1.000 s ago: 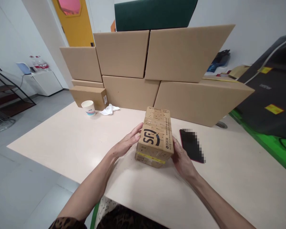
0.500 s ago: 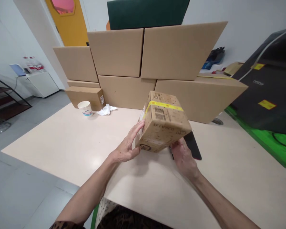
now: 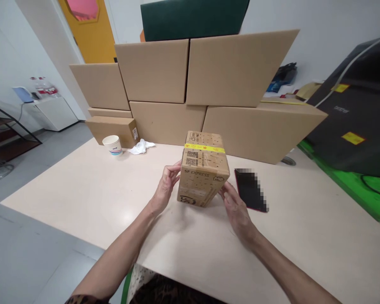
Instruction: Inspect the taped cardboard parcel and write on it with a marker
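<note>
Left grip and right grip are pressing box between them, fingers bearing on opposite sides. Box is standing roughly upright over worktop, near phone; base contact unclear. For steadiness: pressing evenly, supporting low, avoiding phone.

Carton tipped from lying flat to upright

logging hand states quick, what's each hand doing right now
Left hand: partly curled, holding the SF Express box at its left side.
Right hand: partly curled, holding the same box at its right side.
</note>
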The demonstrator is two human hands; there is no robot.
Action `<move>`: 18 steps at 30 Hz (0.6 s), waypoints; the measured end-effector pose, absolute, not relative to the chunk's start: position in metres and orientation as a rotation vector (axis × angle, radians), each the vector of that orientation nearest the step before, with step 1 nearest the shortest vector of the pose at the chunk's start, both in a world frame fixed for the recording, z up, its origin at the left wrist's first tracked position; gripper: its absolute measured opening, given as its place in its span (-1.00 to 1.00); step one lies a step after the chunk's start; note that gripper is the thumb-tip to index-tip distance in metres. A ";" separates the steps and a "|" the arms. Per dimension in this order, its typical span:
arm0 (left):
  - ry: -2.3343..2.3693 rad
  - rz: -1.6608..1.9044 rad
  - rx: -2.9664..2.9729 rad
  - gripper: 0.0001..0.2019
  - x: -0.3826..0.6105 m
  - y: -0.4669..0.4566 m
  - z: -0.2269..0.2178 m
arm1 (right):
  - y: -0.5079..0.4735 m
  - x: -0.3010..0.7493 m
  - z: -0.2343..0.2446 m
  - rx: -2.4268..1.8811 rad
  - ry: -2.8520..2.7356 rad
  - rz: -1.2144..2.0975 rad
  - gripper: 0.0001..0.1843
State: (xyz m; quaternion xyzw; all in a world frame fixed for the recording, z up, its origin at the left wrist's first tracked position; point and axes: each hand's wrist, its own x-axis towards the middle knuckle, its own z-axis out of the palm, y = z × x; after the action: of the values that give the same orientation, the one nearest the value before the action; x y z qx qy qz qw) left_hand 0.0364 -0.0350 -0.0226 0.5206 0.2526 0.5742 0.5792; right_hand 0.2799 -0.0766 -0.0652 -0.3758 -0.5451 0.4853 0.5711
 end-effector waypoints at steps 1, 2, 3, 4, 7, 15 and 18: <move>0.591 1.344 1.226 -0.39 0.036 -0.035 -0.023 | -0.078 0.279 -0.064 -0.872 -1.288 1.139 -0.38; 0.602 1.342 1.255 -0.38 0.035 -0.036 -0.023 | -0.079 0.278 -0.062 -0.857 -1.304 1.137 -0.38; 0.621 1.336 1.301 -0.35 0.034 -0.036 -0.021 | -0.080 0.276 -0.059 -0.840 -1.330 1.136 -0.37; 0.643 1.327 1.362 -0.32 0.033 -0.038 -0.019 | -0.081 0.274 -0.056 -0.830 -1.357 1.138 -0.34; 0.669 1.278 1.641 -0.28 0.031 -0.045 -0.008 | -0.082 0.268 -0.045 -0.806 -1.364 1.135 -0.14; 0.481 1.009 2.398 -0.37 0.051 -0.057 -0.020 | -0.060 0.269 -0.044 -0.844 -0.694 1.310 -0.32; 0.443 1.085 2.619 -0.25 0.057 -0.051 -0.035 | -0.057 0.272 -0.047 -0.833 -0.615 1.316 -0.38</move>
State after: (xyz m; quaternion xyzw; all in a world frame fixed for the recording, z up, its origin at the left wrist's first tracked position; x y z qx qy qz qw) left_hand 0.0568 -0.0510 -0.0351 0.9043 0.1532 0.3746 0.1360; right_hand 0.2717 -0.0565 -0.0466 -0.3695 -0.2728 0.5837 0.6696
